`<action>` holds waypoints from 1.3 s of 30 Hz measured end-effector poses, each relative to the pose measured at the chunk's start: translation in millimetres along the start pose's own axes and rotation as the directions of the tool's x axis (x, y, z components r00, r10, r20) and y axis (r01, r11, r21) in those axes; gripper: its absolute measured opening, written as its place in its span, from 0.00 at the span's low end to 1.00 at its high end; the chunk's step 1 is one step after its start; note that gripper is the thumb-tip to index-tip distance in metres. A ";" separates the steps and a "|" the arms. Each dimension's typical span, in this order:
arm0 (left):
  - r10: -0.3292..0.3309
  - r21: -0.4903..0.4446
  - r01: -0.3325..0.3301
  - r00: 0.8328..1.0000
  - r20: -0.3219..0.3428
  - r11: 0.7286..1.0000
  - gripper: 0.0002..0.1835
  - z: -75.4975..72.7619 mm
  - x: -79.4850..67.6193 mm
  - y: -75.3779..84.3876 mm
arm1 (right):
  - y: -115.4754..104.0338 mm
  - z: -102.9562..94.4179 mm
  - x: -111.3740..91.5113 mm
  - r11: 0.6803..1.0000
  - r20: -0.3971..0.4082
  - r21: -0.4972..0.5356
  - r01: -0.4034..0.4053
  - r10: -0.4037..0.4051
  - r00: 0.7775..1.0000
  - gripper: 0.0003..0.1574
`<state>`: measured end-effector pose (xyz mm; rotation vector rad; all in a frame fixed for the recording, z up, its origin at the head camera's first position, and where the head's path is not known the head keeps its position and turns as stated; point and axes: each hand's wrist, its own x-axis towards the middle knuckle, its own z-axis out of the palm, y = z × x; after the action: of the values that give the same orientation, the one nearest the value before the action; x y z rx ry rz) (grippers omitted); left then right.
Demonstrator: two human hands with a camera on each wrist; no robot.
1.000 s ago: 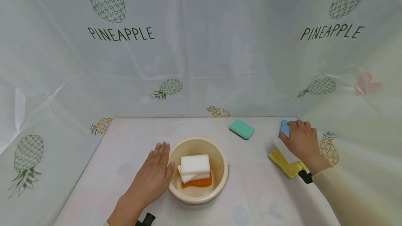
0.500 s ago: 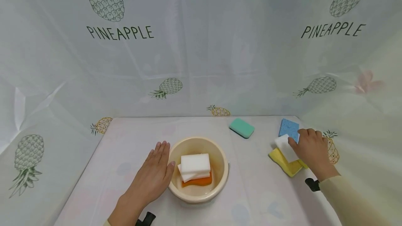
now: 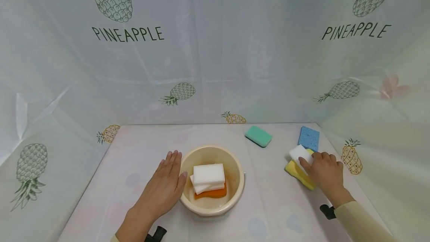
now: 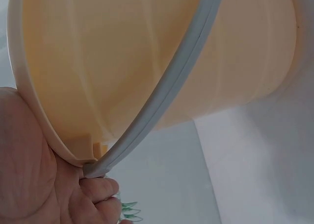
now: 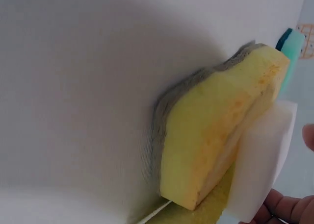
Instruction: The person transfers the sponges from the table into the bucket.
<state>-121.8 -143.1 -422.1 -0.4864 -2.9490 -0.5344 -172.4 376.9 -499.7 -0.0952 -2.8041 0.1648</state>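
Observation:
A white sponge lies tilted on a wavy yellow sponge with a grey scouring layer, seen in the right wrist view. My right hand is over their right side. In the right wrist view its fingers touch the white sponge's near end, and a small gap shows between the thumb and the sponge. My left hand rests flat, fingers straight, against the side of a cream bucket. Inside the bucket are stacked white sponges on an orange sponge.
A blue sponge lies just behind the white one. Farther left, a green sponge with a dark underside lies near the table's back edge. The bucket's grey handle hangs down its side. Pineapple-printed sheeting surrounds the table.
My right hand has come away from the blue sponge toward the body and onto the white sponge. White and yellow sponges have shifted slightly left. The left hand stays put.

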 end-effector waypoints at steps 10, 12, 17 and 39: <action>-0.008 -0.006 0.008 1.000 0.004 1.000 0.36 -1.0 -1.0 0.8 | -20.4 -2.5 -10.2 0.999 0.104 0.033 0.031 -0.034 0.994 0.53; -0.009 -0.006 0.009 1.000 0.006 1.000 0.36 -0.9 -1.1 0.8 | -17.5 -2.0 -12.9 0.998 0.092 0.027 0.052 -0.054 0.994 0.52; -0.009 0.001 0.009 1.000 0.006 1.000 0.36 -1.1 -1.1 0.1 | -11.3 -0.6 -15.9 0.997 0.073 0.031 0.074 -0.076 0.994 0.51; 0.001 -0.001 -0.001 1.000 -0.004 1.000 0.36 1.0 0.3 -1.3 | -119.7 -57.2 23.0 0.931 -0.186 0.112 0.349 -0.325 0.927 0.41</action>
<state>-122.6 -143.9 -423.4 -0.4869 -2.9447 -0.5361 -180.9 266.0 -423.7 0.3903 -2.5842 0.2606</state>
